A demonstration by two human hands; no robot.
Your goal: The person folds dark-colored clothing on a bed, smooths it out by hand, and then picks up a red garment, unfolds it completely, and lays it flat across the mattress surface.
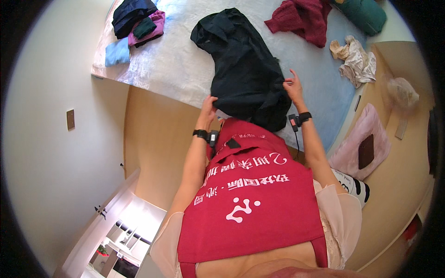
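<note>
A black garment lies spread lengthwise on the pale plush bed cover, some creases across it. Its near end hangs over the bed's edge against the red apron I wear. With my left hand I grip its near left edge; the fingertips are partly tucked under the cloth. At the opposite edge, my right hand pinches the fabric, one finger pointing up and away. Both wrists carry black straps with small devices. The garment's exact kind cannot be told from its folds.
Folded dark clothes and a light blue folded cloth lie at the bed's far left. A maroon knit garment, a green roll and crumpled cream clothing are at right. A pink cushion stands beyond the bed's right edge.
</note>
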